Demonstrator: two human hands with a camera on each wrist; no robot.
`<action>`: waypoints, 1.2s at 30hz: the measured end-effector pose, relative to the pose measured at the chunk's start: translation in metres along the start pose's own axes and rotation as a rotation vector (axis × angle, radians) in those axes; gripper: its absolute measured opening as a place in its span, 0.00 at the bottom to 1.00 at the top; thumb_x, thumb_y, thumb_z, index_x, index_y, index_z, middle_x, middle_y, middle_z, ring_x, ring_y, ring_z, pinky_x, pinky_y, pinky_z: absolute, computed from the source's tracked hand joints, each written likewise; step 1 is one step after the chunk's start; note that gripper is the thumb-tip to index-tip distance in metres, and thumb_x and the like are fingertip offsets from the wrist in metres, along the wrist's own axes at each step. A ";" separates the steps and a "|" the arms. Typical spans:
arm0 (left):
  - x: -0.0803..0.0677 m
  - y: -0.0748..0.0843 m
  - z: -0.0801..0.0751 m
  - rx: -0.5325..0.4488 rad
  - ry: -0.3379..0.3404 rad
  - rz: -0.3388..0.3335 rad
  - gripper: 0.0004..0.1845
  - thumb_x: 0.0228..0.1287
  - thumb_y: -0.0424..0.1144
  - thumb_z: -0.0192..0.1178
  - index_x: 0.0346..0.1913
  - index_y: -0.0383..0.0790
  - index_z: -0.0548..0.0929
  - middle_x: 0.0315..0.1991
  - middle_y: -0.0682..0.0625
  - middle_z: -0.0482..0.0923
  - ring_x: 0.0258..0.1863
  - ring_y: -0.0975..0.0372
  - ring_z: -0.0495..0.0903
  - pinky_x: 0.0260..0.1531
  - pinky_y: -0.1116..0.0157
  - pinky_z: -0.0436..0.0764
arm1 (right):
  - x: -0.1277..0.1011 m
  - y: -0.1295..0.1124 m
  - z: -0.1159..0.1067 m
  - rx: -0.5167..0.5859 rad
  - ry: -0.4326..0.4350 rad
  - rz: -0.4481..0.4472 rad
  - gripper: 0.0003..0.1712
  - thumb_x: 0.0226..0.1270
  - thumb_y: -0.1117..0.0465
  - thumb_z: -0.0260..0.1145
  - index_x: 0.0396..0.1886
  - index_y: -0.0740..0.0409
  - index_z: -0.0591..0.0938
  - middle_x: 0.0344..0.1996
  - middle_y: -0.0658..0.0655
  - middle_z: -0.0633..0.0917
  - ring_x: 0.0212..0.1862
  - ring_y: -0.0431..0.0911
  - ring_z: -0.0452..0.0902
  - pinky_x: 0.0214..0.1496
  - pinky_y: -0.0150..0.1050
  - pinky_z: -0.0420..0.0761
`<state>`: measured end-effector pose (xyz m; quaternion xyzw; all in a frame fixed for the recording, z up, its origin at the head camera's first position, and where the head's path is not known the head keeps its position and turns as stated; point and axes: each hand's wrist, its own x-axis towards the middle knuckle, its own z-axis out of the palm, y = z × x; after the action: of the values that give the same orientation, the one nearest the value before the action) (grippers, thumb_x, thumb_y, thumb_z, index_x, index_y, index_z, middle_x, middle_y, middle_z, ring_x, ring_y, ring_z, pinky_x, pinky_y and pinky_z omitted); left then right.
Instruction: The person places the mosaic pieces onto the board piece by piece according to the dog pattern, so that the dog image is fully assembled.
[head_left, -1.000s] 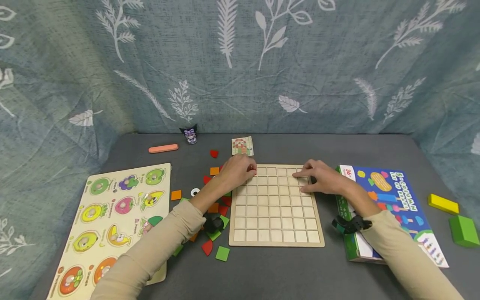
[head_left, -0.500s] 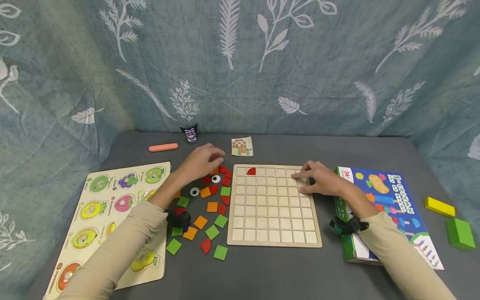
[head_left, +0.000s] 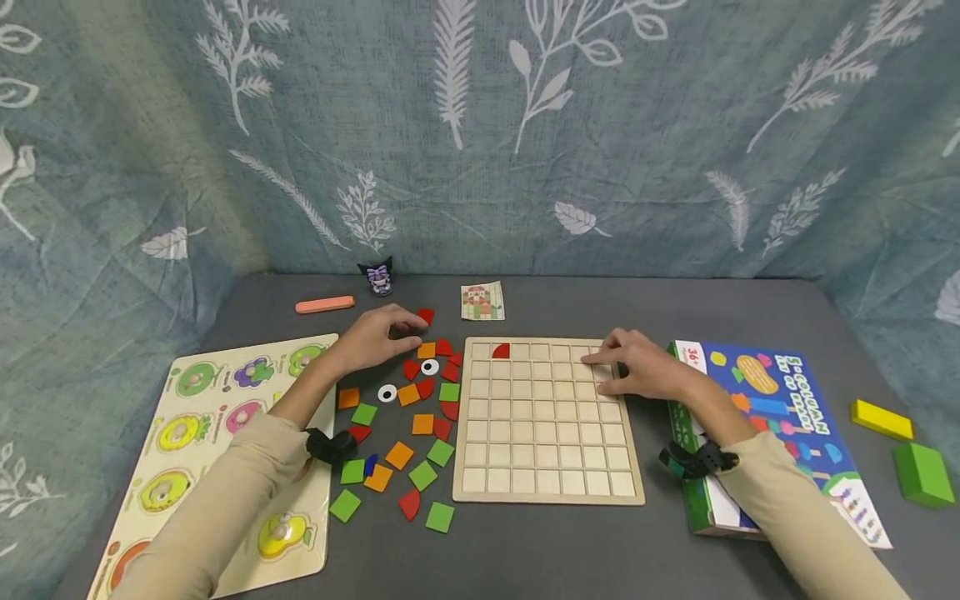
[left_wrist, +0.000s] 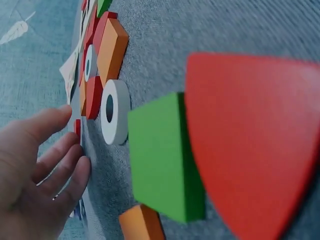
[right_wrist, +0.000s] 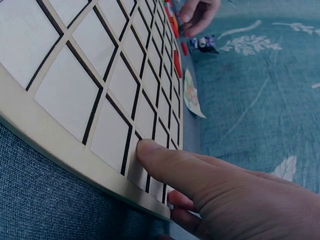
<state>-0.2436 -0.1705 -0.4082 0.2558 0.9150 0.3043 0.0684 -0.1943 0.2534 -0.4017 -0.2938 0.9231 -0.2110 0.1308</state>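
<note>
A wooden grid board (head_left: pixel 547 467) lies in the middle of the grey table, with one red quarter-circle tile (head_left: pixel 501 351) in its top row. My right hand (head_left: pixel 600 372) rests flat on the board's far right corner, fingers straight; the right wrist view shows the right hand (right_wrist: pixel 225 195) with a finger lying across the board's edge (right_wrist: pixel 60 145). My left hand (head_left: pixel 416 330) hovers over the loose tiles left of the board, fingers relaxed, tips beside a red tile (head_left: pixel 426 316). Close to the left hand (left_wrist: pixel 45 165) lie a white ring (left_wrist: pixel 115 112), a green square (left_wrist: pixel 167 160) and a red quarter-circle (left_wrist: pixel 250 150).
Several red, orange and green tiles (head_left: pixel 408 454) are scattered left of the board. A fruit peg puzzle (head_left: pixel 225 467) fills the left side. A blue box (head_left: pixel 780 408), a yellow block (head_left: pixel 885 419) and a green block (head_left: pixel 924 473) sit right. A pattern card (head_left: pixel 483 301), a pink bar (head_left: pixel 325 305) and a small figure (head_left: pixel 378 277) stand at the back.
My left hand left the red quarter-circle in the board's top row and moved left to the back of the loose tiles. The right hand stayed on the board's corner.
</note>
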 end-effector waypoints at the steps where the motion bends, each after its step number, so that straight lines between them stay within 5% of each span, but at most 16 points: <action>1: -0.002 -0.001 0.001 -0.010 -0.003 0.003 0.16 0.65 0.36 0.62 0.54 0.35 0.82 0.50 0.39 0.79 0.50 0.47 0.80 0.51 0.50 0.78 | 0.000 0.000 0.001 -0.001 -0.002 -0.001 0.28 0.61 0.57 0.71 0.61 0.57 0.80 0.47 0.61 0.74 0.43 0.48 0.63 0.41 0.40 0.63; 8: -0.009 -0.004 0.004 -0.080 -0.040 0.024 0.14 0.64 0.38 0.64 0.51 0.41 0.85 0.51 0.43 0.80 0.50 0.52 0.80 0.50 0.53 0.80 | -0.002 0.002 0.004 -0.007 -0.009 -0.005 0.28 0.61 0.57 0.71 0.61 0.57 0.79 0.47 0.61 0.74 0.43 0.47 0.63 0.41 0.40 0.63; 23: -0.004 -0.004 0.005 -0.047 -0.055 0.111 0.10 0.62 0.35 0.66 0.46 0.40 0.87 0.48 0.44 0.81 0.49 0.52 0.79 0.47 0.56 0.80 | -0.001 -0.001 0.000 -0.013 -0.002 -0.004 0.27 0.60 0.57 0.71 0.61 0.56 0.80 0.47 0.61 0.74 0.41 0.47 0.61 0.40 0.40 0.62; 36: 0.006 -0.011 0.003 -0.027 -0.026 0.069 0.13 0.62 0.37 0.65 0.48 0.38 0.87 0.48 0.42 0.81 0.47 0.51 0.79 0.49 0.52 0.78 | -0.002 -0.002 0.000 -0.010 0.003 -0.010 0.27 0.60 0.57 0.71 0.61 0.57 0.80 0.48 0.61 0.74 0.42 0.48 0.63 0.41 0.40 0.63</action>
<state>-0.2526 -0.1731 -0.4169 0.2900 0.9005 0.3155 0.0732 -0.1918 0.2531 -0.4000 -0.2987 0.9228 -0.2075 0.1270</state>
